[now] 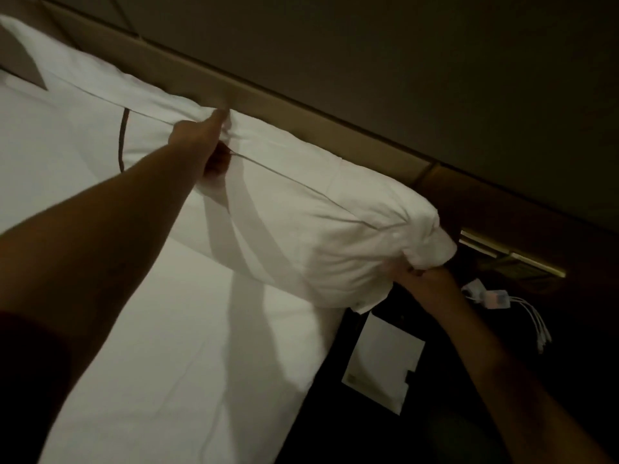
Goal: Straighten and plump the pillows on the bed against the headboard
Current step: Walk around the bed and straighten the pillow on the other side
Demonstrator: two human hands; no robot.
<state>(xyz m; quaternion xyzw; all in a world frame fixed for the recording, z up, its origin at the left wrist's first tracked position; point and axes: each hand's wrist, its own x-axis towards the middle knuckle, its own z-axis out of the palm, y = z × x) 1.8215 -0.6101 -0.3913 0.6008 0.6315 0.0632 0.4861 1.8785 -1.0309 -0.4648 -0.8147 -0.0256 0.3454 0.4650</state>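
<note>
Both hands, left hand and right hand, grip the white pillow with closed fingers; tugging unevenly could drag it off the bed (nightstand side).

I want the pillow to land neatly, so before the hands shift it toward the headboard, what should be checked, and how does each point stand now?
1. Left hand grips the plump white pillow at its top seam: ok.
2. Right hand holds its bunched end: ok.
3. Pillow lies square along the tan padded headboard: not ok, its end overhangs the bed.
4. White cables beside the bed are apart from the pillow: ok.
5. Filling spread evenly: cannot tell.
</note>
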